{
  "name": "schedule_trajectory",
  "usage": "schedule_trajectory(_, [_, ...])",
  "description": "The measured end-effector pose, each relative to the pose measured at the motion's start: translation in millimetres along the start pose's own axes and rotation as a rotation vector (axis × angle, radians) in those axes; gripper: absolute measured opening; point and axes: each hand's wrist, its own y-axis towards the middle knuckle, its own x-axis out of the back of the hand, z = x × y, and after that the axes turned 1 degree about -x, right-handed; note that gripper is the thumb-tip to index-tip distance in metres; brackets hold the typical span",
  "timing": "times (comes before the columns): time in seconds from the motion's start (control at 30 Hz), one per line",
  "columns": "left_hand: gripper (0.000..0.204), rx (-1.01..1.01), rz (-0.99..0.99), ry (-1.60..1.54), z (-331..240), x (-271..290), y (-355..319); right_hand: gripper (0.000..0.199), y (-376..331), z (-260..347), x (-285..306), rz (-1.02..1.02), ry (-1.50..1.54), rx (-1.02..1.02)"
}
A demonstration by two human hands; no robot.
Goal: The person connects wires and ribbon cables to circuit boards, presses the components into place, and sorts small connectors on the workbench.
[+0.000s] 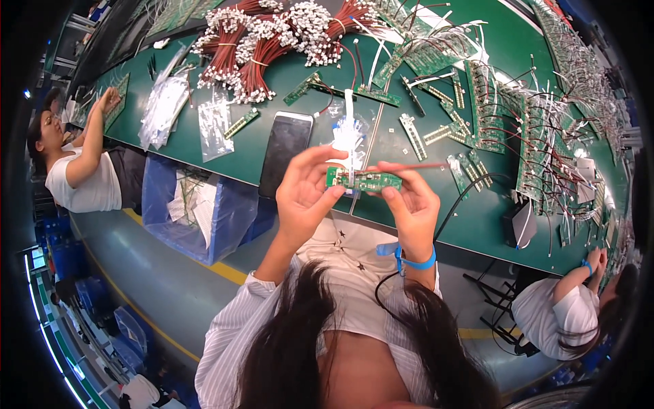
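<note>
In the head view, your left hand point(304, 187) pinches the left end of a small green circuit board point(371, 181) between thumb and fingertips, and your right hand point(417, 204) pinches the right end the same way, both grips closed to little more than the board's width. The board sits up in front of you, near the close edge of the green tabletop point(443, 221). A blue wrist strap point(417, 262) circles your right wrist.

To your left on the surface, a dark phone point(286, 146) lies near the edge, with clear plastic bags point(163, 109) farther left. Beyond, bundled red-brown wires point(225, 58) with white connectors are heaped together. Ahead and to your right lie loose boards point(413, 136), then wired board panels point(487, 109) crowding the right side. A black box point(521, 223) rests near the right-hand edge.

Below the table on your left, a blue bin point(158, 194) lined with clear plastic holds white sheets point(202, 211). The grey floor point(160, 273) carries yellow lines point(228, 273). A co-worker point(85, 180) in white is at the table to your left, hands raised by a green panel point(119, 102); another person point(552, 313) is at its right end, beside a black chair point(501, 296).
</note>
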Motion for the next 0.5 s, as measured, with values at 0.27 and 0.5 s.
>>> schedule_trajectory(0.27, [0.038,0.138,-0.136,-0.082,6,15,-7,0.027,0,-9,-25,0.102,-0.051,-0.019])
schedule_trajectory(0.5, [0.046,0.211,-0.227,-0.107,3,31,2,0.015,10,-6,35,-0.356,-0.836,0.262])
